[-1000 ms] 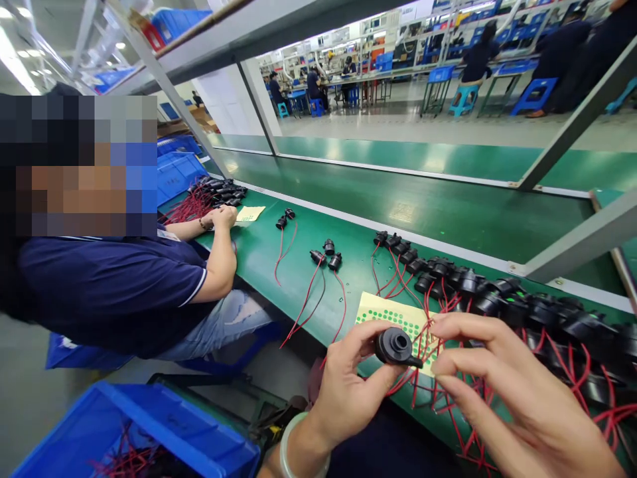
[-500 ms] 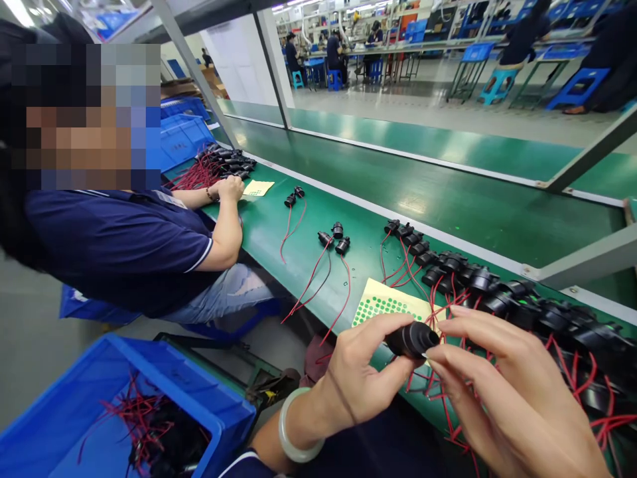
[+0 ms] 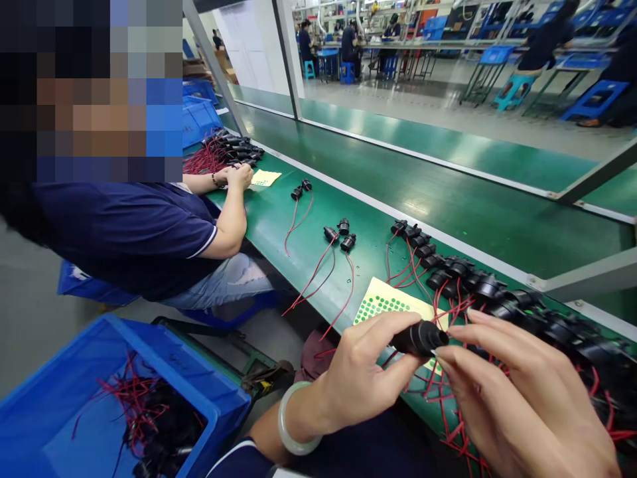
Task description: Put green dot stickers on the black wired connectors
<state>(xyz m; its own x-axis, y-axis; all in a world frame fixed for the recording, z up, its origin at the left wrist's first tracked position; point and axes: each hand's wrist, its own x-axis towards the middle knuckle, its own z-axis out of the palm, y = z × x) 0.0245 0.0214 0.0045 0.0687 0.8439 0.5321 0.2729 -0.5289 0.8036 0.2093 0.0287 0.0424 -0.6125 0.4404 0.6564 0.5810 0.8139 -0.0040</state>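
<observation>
My left hand (image 3: pixel 368 372), with a pale bangle at the wrist, grips a black cylindrical part (image 3: pixel 415 338) between thumb and fingers. The part looks like a small pump or motor, and its narrow stepped end points right. At that end my right hand (image 3: pixel 517 392) has its thumb and index fingertips close together, touching the part or nearly so. A tiny pale bit shows by the thumb tip; I cannot make out what it is. Beneath my hands lies a yellow sheet (image 3: pixel 365 295) of green round stickers, partly covered.
Similar black parts (image 3: pixel 488 282) with red wires line the right of the green bench (image 3: pixel 269 219); several more lie mid-bench. At lower left stands a blue bin (image 3: pixel 199 372) holding wired parts. A co-worker (image 3: pixel 149 219) sits left, hands near another sticker sheet (image 3: pixel 266 178). Metal posts frame the bench.
The view has shifted slightly, so the bench appears a little further right. Both hands keep nearly the same pose around the black part, and the left grip stays on it.
</observation>
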